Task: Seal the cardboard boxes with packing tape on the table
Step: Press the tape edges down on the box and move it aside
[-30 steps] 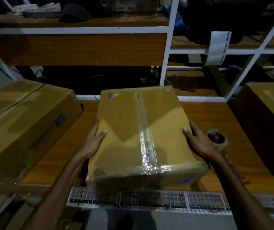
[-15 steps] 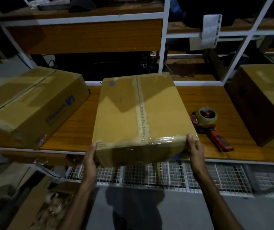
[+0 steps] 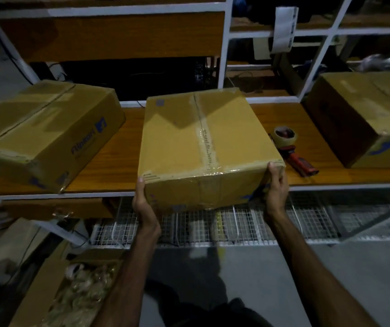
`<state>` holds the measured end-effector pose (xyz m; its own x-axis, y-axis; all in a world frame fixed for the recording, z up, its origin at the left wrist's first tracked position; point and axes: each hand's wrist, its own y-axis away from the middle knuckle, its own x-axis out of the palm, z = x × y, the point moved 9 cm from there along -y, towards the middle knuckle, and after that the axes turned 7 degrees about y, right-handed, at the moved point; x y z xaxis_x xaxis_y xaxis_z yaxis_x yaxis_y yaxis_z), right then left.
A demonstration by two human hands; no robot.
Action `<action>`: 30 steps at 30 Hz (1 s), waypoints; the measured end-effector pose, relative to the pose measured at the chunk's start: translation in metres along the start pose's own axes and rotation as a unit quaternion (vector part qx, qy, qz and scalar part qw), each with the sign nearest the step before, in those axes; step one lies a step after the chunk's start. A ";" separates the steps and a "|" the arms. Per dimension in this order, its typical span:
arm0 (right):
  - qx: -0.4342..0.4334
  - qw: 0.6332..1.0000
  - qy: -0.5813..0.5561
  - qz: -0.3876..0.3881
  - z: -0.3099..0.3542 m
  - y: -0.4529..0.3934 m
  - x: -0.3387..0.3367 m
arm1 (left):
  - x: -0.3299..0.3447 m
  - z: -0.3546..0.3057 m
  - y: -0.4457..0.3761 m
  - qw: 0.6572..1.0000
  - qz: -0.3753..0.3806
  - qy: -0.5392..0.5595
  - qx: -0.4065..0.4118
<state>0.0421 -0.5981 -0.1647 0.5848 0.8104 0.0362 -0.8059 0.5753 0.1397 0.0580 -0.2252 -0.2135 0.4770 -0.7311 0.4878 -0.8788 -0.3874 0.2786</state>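
We see a white-framed shelving unit (image 3: 223,43) rising behind a wooden desk (image 3: 118,159), with a strip of printed labels (image 3: 283,29) hanging from one of its rails. Three cardboard boxes sit along the desk. The left box (image 3: 40,128), with blue printing on its side, lies at an angle and juts past the desk's front edge. The right box (image 3: 366,114) stands at the far right, well apart from the others.

The middle box (image 3: 198,142) is the one in our hands. Clear packing tape runs down its top centre seam and across its near top edge. Its near end hangs out over the desk's front edge, above a white wire-mesh rack (image 3: 236,225) below.

Our left hand (image 3: 142,201) presses flat against the box's near-left corner, fingers straight and held together, thumb tip at the top edge. Our right hand (image 3: 276,187) grips the near-right corner, thumb on the top edge and fingers curled around the side.

Just right of the middle box, on the desk, lies a tape dispenser (image 3: 293,149) with a red handle and a roll of tan packing tape; neither hand touches it.

On the floor at lower left stands an open carton (image 3: 54,279) holding crumpled pale material we cannot identify.
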 end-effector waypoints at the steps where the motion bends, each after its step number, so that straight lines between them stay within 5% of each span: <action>1: -0.003 1.000 -0.001 -0.011 0.004 0.011 -0.006 | -0.003 -0.004 0.004 1.000 0.016 0.001 0.002; 14: -0.080 0.988 -0.051 -0.119 0.068 0.067 -0.100 | 0.075 -0.049 0.067 0.982 0.181 0.049 -0.018; 23: -0.121 0.965 -0.091 -0.214 0.134 0.018 -0.208 | 0.241 -0.025 0.108 0.940 0.338 0.022 -0.042; 30: -0.132 0.951 -0.068 -0.272 0.162 -0.077 -0.314 | 0.391 0.056 0.132 0.919 0.385 -0.018 -0.078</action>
<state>-0.0642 -0.9148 -0.0260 0.9140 0.3731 0.1596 -0.3652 0.9277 -0.0774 0.1279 -0.5932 -0.0327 -0.2897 -0.7733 0.5639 -0.9413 0.3370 -0.0215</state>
